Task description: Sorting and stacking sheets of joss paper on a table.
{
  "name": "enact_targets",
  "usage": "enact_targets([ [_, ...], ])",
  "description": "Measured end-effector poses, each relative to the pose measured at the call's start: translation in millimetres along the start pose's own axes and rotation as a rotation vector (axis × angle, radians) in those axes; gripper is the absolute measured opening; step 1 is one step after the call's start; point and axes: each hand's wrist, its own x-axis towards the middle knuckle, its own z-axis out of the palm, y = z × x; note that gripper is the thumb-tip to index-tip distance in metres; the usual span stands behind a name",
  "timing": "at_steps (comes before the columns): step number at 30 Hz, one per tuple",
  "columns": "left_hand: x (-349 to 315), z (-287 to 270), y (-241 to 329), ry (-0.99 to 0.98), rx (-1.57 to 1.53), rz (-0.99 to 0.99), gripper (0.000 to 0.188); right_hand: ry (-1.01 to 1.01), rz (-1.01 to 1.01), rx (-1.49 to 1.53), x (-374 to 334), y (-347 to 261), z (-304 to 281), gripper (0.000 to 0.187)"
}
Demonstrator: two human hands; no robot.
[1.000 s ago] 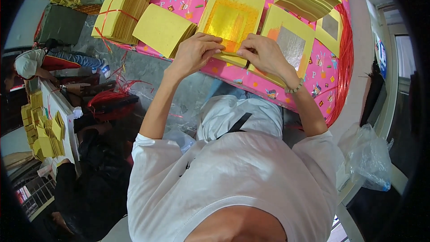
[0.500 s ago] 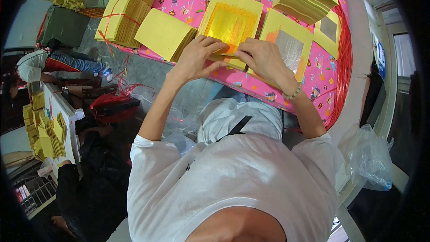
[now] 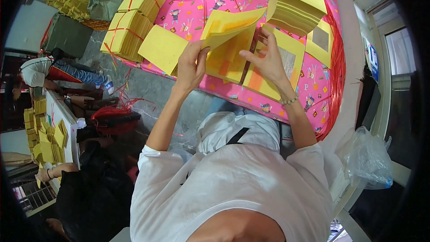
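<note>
My left hand (image 3: pixel 191 65) is closed on the edge of some yellow paper sheets (image 3: pixel 226 26), which are raised and curl over toward the right. Beneath them lies a yellow paper sheet with a gold and orange patch (image 3: pixel 230 62), partly covered by the raised paper. My right hand (image 3: pixel 268 58), with a beaded bracelet at the wrist, has its fingers apart and holds nothing. It hovers over the left part of a yellow sheet with a silver patch (image 3: pixel 291 48) and an orange smear. Left of my left hand sits a folded yellow paper stack (image 3: pixel 162 48).
A pink patterned cloth (image 3: pixel 188 6) covers the table. Red-tied paper bundles (image 3: pixel 127 31) stand at left, a tall yellow stack (image 3: pixel 295 11) at far right. Red strings (image 3: pixel 336 80) hang over the right edge. Two people (image 3: pixel 38 71) (image 3: pixel 96 183) are at a white table on the left.
My left hand has moved slightly left and down, and yellow sheets are now lifted in it. My right hand has opened and shifted right, away from the paper's front edge.
</note>
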Motion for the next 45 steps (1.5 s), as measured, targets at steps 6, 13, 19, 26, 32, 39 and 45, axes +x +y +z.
enact_targets([
  [6, -4, -5, 19, -0.192, -0.575, -0.157, 0.023, -0.247, -0.178, 0.203, 7, 3, 3, 0.11],
  [13, -11, 1, 2, -0.194, -0.401, -0.106, 0.025, -0.327, 0.058, 0.364, -11, -15, 8, 0.079],
  [19, -2, 18, 13, 0.21, -0.119, 0.016, 0.035, -0.273, 0.019, 0.374, -17, -18, 9, 0.068],
  [26, 10, 24, 12, -0.167, -0.713, -0.319, 0.03, -0.346, 0.064, 0.401, -13, -16, 4, 0.06],
  [32, 24, 26, 20, -0.258, -0.747, -0.662, 0.032, -0.296, 0.169, 0.447, -5, -12, -1, 0.047],
  [39, 36, 32, 17, -0.307, -0.802, -0.849, 0.035, -0.266, 0.323, 0.636, -1, -6, 0, 0.041],
  [45, 36, 33, 17, -0.323, -0.784, -0.873, 0.035, -0.331, 0.41, 0.69, 0, -2, -4, 0.046],
])
